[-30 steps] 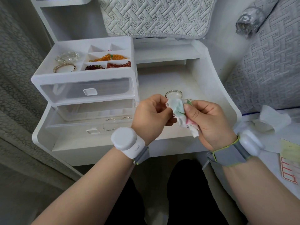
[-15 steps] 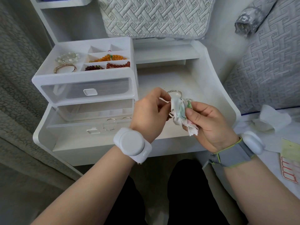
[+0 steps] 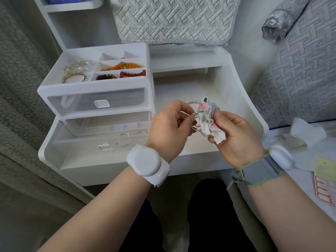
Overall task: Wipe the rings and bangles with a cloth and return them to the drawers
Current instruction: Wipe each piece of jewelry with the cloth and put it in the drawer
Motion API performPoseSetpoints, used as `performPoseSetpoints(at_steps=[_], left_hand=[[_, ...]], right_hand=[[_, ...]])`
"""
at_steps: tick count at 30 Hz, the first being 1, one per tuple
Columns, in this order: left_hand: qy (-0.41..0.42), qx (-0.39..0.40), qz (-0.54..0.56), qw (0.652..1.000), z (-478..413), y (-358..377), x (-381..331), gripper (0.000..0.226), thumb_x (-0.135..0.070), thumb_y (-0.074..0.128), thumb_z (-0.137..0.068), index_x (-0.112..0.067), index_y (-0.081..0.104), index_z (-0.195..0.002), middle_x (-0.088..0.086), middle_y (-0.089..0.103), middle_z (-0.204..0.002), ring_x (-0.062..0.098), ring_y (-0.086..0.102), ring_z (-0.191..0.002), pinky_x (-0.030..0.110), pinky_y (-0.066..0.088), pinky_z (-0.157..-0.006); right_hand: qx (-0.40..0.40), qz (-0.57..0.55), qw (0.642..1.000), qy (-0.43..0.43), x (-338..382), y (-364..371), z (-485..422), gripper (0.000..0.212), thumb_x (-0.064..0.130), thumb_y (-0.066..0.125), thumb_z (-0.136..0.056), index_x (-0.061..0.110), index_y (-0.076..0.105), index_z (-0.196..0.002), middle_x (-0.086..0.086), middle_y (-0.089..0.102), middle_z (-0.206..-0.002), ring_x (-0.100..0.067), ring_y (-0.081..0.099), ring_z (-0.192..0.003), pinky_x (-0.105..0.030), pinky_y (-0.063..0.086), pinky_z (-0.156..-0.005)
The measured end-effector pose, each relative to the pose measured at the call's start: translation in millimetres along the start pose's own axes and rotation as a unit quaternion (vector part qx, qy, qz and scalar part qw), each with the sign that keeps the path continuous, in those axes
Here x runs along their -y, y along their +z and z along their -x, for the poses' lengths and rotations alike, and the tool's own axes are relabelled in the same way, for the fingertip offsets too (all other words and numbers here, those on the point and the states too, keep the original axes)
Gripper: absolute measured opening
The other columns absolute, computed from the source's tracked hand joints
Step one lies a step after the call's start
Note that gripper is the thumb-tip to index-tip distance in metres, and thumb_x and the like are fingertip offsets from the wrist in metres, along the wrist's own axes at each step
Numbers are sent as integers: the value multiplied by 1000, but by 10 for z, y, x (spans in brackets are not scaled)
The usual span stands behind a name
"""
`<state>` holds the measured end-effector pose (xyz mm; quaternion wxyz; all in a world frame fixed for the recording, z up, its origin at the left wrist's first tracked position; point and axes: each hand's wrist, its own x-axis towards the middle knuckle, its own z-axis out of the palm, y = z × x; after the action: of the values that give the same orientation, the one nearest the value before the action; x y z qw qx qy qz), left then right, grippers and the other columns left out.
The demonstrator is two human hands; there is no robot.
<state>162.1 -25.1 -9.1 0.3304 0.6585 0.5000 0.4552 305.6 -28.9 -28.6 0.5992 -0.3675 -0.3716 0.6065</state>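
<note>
My left hand (image 3: 171, 124) pinches a thin silver bangle (image 3: 195, 115) above the white bedside table. My right hand (image 3: 234, 135) holds a small patterned cloth (image 3: 207, 115) folded around the bangle's right side. Another silver bangle (image 3: 193, 102) lies on the table just behind my hands, partly hidden by the cloth. The white drawer unit (image 3: 98, 88) stands at the left; its lowest clear drawer (image 3: 101, 140) is pulled out with two silver rings (image 3: 125, 140) inside. The top tray holds bead bracelets (image 3: 125, 67) and a gold bangle (image 3: 73, 78).
The white bedside table (image 3: 251, 113) has a raised rim and a shelf at the back. A quilted grey pillow (image 3: 172, 19) leans behind it and a bed (image 3: 300, 73) lies to the right. A crumpled tissue (image 3: 305, 133) and a paper slip (image 3: 325, 180) rest at the right.
My hands have risen slightly and spread apart. The cloth has unfolded upward along the bangle, and more of the bangle shows between my fingers.
</note>
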Motion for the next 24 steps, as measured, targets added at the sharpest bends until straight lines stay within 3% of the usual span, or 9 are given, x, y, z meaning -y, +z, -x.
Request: performPoseSetpoints(at_steps=[3,5,9,13,18,22,24], left_hand=[[53,-7,-78,996,8,-41,-2,5,-18,61,-88,-21,61,-83,-5,67,-74,15,64,-66,34,55,-68],[120,-22,-161,979,7,-69,-13,3,-17,60,-87,-17,64,-88,-6,65,-77,16,60,-66,30,49,-63],[188,-13,-210,959,4,-67,-25,11,-17,56,-84,-12,64,-88,0,65,-73,22,60,-65,37,49,-59],[147,1,-139,979,30,-27,7,11,-21,56,-86,-17,65,-90,0,66,-69,18,66,-66,37,53,-64],[57,-28,-59,996,-20,-27,37,18,-1,54,-85,-14,66,-83,-6,64,-63,3,62,-58,23,54,-61],[16,-21,-6,1000,-16,33,76,23,1,53,-82,-19,62,-76,2,65,-64,22,63,-59,35,55,-57],[19,-21,15,999,16,70,79,19,-2,55,-86,-17,60,-76,5,64,-64,24,63,-61,34,55,-57]], right_hand=[[54,16,998,5,33,-40,17,17,19,63,-70,4,69,-77,-4,64,-63,-11,57,-53,-18,44,-45],[78,35,996,3,41,-64,6,15,15,57,-75,10,71,-75,-3,64,-62,-12,55,-53,-19,42,-45],[93,63,994,-3,54,-84,-24,22,35,73,-65,14,70,-66,-6,59,-61,-16,50,-52,-22,41,-49],[86,59,995,-5,29,-105,-64,53,54,84,-50,8,65,-68,-7,54,-60,-17,45,-53,-24,38,-50],[164,-11,986,4,-46,-110,-25,44,34,85,-58,9,72,-91,-9,64,-74,-14,52,-60,-21,45,-55],[156,16,988,-12,-94,-66,-12,38,40,84,-57,15,74,-84,-4,67,-71,-14,58,-62,-22,46,-58],[128,44,991,-17,-69,-25,-23,40,50,83,-54,16,72,-72,-3,62,-62,-18,50,-57,-25,35,-56]])
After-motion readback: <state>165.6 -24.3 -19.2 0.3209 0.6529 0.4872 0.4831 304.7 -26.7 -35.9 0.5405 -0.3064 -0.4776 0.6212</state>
